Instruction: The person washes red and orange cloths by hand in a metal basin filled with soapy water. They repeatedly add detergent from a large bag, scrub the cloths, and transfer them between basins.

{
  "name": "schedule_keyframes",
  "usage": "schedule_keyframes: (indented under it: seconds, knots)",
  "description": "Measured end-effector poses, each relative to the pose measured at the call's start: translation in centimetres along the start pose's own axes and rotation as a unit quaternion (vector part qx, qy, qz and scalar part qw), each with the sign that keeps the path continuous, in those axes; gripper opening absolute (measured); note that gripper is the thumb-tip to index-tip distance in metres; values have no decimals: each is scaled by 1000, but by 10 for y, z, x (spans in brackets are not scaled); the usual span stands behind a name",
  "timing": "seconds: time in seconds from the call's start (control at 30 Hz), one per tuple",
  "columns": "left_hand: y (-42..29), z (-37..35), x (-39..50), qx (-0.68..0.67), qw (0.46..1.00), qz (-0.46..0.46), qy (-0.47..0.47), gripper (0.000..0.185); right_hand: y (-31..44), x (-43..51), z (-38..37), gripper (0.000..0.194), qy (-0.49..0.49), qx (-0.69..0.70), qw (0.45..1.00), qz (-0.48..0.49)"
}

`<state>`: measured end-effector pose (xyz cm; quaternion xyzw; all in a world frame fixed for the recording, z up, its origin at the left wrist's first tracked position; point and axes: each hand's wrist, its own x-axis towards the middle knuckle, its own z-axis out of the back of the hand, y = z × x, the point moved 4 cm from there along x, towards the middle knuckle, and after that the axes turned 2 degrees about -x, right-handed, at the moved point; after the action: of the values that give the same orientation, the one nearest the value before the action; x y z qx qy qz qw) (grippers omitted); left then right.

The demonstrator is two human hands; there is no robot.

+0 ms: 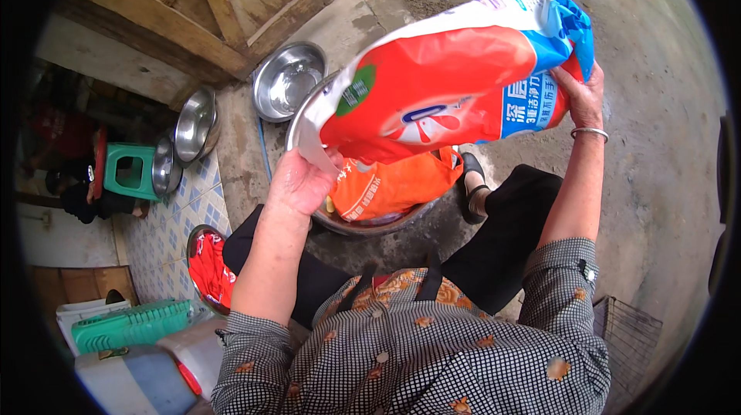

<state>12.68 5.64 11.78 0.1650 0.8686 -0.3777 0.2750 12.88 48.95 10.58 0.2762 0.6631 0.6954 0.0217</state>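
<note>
A large red, white and blue plastic bag of laundry detergent point(428, 85) is held up in front of me, bearing printed writing. My left hand point(304, 178) grips the bag's white edge at its lower left end. At the raised right end, my right hand point(583, 94) holds the crumpled blue part from the side. Beneath the bag stands a round basin point(370, 229), partly hidden by it. An orange fabric item with printed writing point(399, 180) lies in the basin. Whether powder is coming out of the bag cannot be seen.
Stainless steel basins point(289, 80) point(195, 126) stand by the wooden door point(226, 10). A green plastic stool point(132, 171) is at left, beside a seated person point(81, 195). Red cloth point(211, 259) fills a container near my left leg. A wire rack point(628, 340) stands lower right.
</note>
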Motion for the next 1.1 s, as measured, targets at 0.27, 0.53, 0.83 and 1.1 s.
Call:
schedule_keyframes:
  seconds: [0.27,0.53,0.83,1.1]
  knots:
    - [14,12,33,9,993,24,118,24,3,-3,14,38,-8,-29,999,15]
    - [38,24,52,24,994,96,54,23,11,-2,32,37,10,-91,996,19]
    - [24,0,54,13,993,44,106,18,-3,-8,48,34,-49,-60,997,10]
    - [27,-31,72,53,988,25,143,19,-18,-19,68,32,-102,-44,994,6]
